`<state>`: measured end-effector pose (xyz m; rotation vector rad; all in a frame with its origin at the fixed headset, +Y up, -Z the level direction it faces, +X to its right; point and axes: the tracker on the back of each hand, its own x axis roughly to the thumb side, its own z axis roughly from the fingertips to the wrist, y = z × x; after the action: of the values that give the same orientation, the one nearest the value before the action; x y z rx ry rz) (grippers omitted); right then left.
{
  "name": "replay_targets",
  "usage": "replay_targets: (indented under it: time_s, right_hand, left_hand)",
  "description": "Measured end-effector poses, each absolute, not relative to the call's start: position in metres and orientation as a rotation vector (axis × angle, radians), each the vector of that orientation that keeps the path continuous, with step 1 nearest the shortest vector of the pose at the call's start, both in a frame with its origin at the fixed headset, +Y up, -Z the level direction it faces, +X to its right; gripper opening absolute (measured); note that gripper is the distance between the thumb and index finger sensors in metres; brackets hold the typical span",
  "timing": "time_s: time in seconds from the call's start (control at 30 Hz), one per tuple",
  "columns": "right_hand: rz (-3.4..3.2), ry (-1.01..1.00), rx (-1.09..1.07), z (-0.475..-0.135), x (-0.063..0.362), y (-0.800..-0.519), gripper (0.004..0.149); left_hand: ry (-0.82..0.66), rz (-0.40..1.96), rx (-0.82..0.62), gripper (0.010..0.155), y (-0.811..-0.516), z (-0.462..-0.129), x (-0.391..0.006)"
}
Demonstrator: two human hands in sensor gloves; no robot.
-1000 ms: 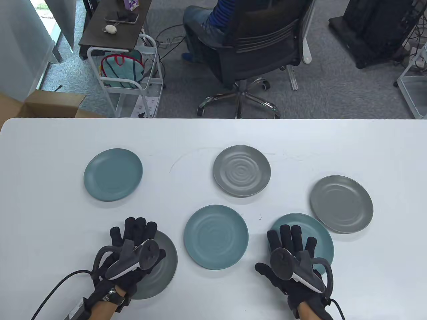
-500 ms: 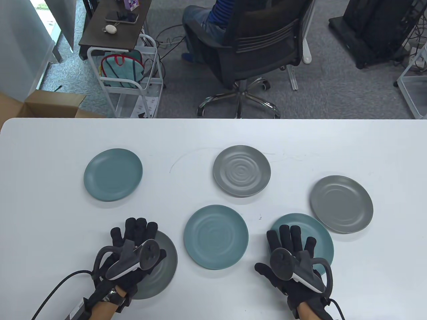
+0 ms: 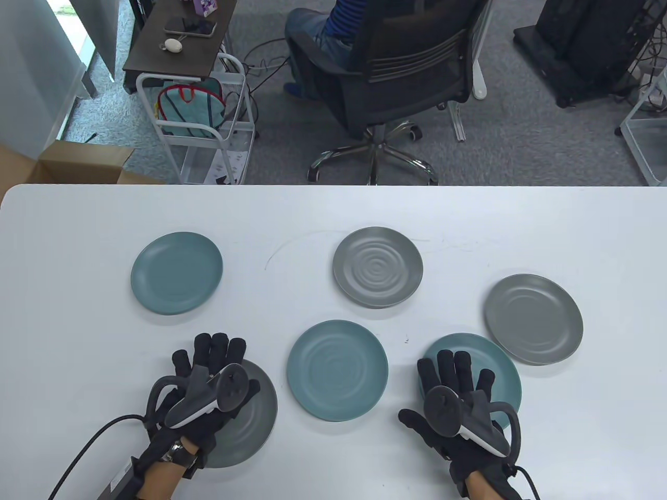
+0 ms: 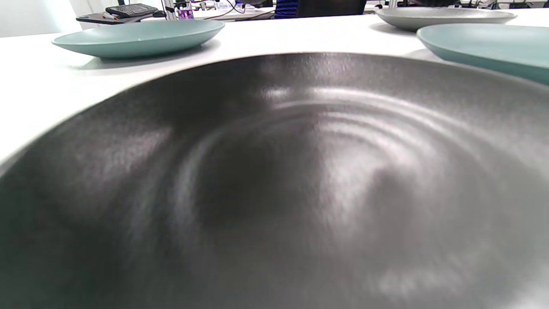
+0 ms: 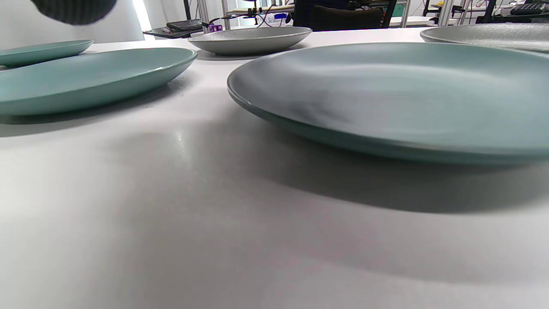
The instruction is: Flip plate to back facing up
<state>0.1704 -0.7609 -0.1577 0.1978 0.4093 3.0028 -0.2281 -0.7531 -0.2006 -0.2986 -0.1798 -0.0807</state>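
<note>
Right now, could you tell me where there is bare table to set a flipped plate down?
Bare: the white table left of the far-left teal plate, and the strip beyond the ripple-patterned grey plate. Crowded: the near right, where a teal plate almost meets the smooth grey plate.

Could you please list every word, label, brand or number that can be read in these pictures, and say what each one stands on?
None can be read.
The purple box on the side table carries print, too small and blurred to read.
The papers low in the white cart show print, also too small.
The plates, gloves and trackers show no text.
</note>
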Motion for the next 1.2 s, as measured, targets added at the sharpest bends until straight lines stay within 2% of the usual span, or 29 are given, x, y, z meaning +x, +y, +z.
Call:
replay_targets:
  time_s: [0.63,0.93,1.2]
  right_hand:
    - [2.985,0.400,0.220,-0.157,0.169,-0.761,0.092]
    - [2.962,0.418,0.220,-0.158,0.169,-0.762,0.092]
    - [2.961,0.427,0.222,-0.159,0.168,-0.762,0.092]
  left_hand:
    - [-0.091,-0.147,-0.166,0.084,-0.681,-0.280,-0.217]
    - [-0.016,-0.201,-0.165,0.084,-0.680,-0.325,-0.223]
    - [0.067,-0.197,-0.217,0.084,-0.694,-0.360,-0.240]
